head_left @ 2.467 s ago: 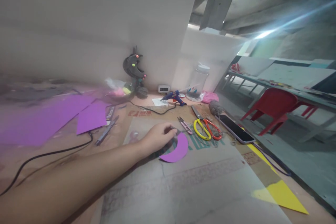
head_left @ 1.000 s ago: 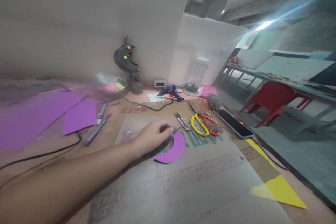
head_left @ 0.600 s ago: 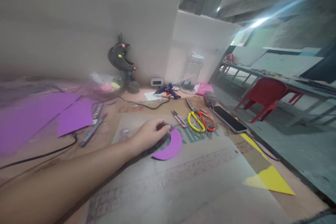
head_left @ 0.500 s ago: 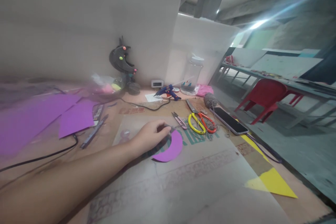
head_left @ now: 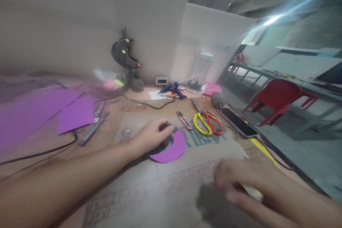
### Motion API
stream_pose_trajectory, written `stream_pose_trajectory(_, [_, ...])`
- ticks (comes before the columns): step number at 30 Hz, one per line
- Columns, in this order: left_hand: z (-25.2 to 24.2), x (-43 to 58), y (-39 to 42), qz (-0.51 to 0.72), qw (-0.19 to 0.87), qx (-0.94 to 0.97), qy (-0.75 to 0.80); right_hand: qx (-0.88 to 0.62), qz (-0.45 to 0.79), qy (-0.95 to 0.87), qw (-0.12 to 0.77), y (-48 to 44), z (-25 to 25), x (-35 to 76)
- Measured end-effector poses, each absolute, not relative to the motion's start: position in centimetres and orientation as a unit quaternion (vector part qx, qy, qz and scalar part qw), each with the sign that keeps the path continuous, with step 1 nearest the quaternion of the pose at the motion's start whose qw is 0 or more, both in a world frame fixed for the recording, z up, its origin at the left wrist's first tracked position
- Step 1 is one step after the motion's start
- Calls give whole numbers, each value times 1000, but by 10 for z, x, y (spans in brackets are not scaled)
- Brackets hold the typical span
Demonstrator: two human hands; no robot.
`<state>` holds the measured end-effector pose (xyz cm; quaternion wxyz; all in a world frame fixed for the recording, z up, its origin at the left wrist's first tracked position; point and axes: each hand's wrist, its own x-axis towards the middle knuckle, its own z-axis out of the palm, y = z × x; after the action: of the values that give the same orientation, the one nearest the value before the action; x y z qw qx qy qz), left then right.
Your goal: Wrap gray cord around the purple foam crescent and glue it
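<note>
A purple paper crescent [head_left: 173, 151] lies on the clear sheet over the tabletop, its curve bulging right. My left hand [head_left: 153, 136] is closed at its upper end, thumb and curled fingers on the tip, which they hide. Over the sheet's right side, my right hand [head_left: 237, 181] is blurred by motion; its thumb stands apart from the bent fingers and nothing shows between them. Beyond the crescent lie small pink thread snips [head_left: 184, 121] and scissors [head_left: 207, 123] with one yellow and one red-orange handle, grey yarn strands around them.
At the back are a blue glue gun [head_left: 173, 89], a small digital clock [head_left: 161, 80], a clear jar [head_left: 199, 71] and a dark crescent-shaped ornament [head_left: 124, 53]. A phone [head_left: 237, 123] and grey yarn ball [head_left: 217, 99] lie right; purple sheets [head_left: 76, 115] and a pen [head_left: 93, 130] lie left.
My right hand has come into view from the right, over the yellow paper. My left hand stays at the crescent, whose lower end has shifted slightly left. The view has tilted a little.
</note>
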<state>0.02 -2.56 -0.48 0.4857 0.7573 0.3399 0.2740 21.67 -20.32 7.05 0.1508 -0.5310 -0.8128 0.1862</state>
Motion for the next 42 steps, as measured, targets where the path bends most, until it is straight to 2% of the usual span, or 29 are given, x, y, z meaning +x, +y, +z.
stream_pose_trajectory(1, [-4,0,-25,278,481,761,336,-534,194,-809,152,-178,73,213])
stream_pose_trajectory(3, [-2,0,-25,288,466,768,331,-534,229,-784,220,-126,67,206])
stream_pose_trajectory(5, [1,-1,-25,298,460,767,333,-512,331,-724,322,-84,47,202])
stream_pose_trajectory(7, [2,-1,-25,302,469,756,344,-476,419,-670,386,-59,23,200])
stream_pose_trajectory(10, [2,-1,-25,285,489,742,360,-461,462,-620,435,-52,-2,201])
stream_pose_trajectory(19, [0,-2,-23,283,470,754,361,-421,531,-600,425,-56,1,196])
stream_pose_trajectory(42, [-4,-2,-23,270,474,757,360,-506,441,-625,399,-59,2,195])
